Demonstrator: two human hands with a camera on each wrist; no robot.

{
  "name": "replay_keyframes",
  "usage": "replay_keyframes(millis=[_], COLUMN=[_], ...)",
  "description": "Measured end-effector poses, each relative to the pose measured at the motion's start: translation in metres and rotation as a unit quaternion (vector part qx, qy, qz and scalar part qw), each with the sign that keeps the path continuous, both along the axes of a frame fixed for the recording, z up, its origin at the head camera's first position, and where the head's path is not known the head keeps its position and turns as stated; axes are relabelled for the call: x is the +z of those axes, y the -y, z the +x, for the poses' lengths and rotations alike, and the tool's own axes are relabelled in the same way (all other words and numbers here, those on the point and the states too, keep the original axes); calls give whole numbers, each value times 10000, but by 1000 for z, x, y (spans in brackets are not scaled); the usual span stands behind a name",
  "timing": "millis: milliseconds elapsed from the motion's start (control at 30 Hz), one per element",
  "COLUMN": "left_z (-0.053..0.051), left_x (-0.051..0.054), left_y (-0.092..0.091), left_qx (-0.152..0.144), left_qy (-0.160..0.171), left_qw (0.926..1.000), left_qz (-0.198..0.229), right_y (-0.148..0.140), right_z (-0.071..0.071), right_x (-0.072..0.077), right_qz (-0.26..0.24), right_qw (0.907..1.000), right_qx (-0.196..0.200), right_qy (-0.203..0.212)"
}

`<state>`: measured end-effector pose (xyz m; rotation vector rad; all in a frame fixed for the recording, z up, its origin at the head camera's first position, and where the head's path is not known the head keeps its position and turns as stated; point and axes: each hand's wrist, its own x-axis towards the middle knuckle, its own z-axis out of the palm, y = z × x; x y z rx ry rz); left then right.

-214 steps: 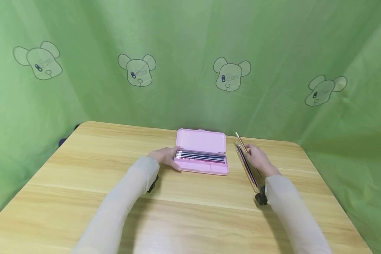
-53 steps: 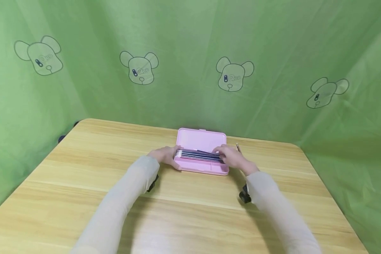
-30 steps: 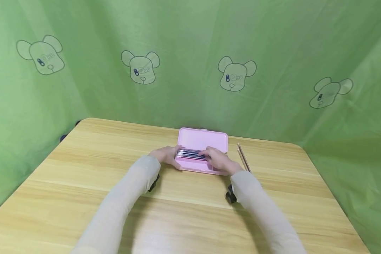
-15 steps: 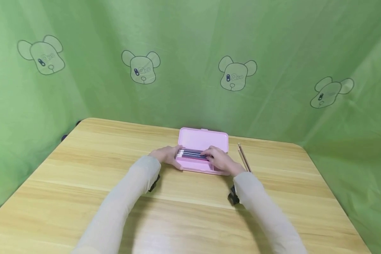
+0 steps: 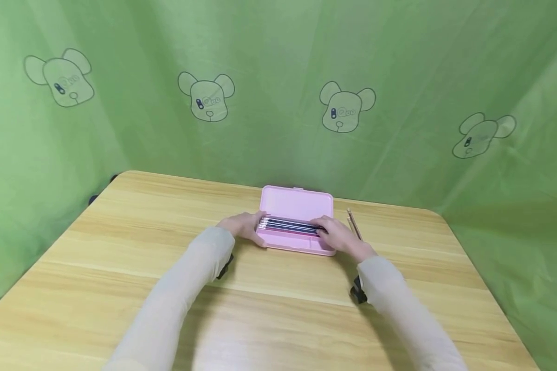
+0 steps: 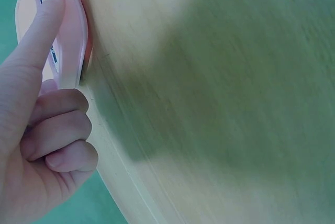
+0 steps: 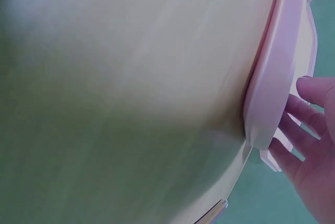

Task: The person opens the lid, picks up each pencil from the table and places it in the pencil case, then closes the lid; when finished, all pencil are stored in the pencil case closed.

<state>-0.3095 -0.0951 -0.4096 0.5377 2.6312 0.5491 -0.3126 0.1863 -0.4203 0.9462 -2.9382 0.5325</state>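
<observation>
A pink pencil case (image 5: 297,202) lies with its lid raised near the table's far edge. Several dark pencils (image 5: 285,225) fill its long rear compartment, eraser ends to the left. My left hand (image 5: 245,226) grips the case's left end, thumb along the front wall; in the left wrist view the other fingers are curled. At the right end, my right hand (image 5: 341,237) reaches over the case with its fingertips at the pencils' tips. The right wrist view has its fingers (image 7: 301,132) loosely extended behind the case's end wall (image 7: 272,88), the thumb apart.
A few loose gold-toned pencils (image 5: 355,225) lie on the wooden table (image 5: 278,319) right of the case, partly hidden behind my right hand. A green curtain (image 5: 269,139) with bear-head prints hangs just behind the table.
Fewer loose pencils lie on the right than at first, and more are in the case. Over the last half second my right hand slid rightward along the pencils; my left hand stayed put.
</observation>
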Motion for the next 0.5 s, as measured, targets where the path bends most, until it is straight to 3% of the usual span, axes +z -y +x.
replay_keyframes(millis=[100, 333, 500], left_z=[0, -1, 0], left_x=[-1, 0, 0], left_y=[-1, 0, -1], left_qx=[-20, -15, -14], left_qy=[12, 4, 33], left_qw=[10000, 10000, 10000], left_qz=[15, -24, 46], right_y=[-3, -7, -9], right_z=[1, 6, 9], right_x=[0, 4, 2], right_qz=[52, 603, 768], right_qw=[10000, 9976, 9965], right_qx=[-32, 54, 178], right_qy=[38, -350, -287])
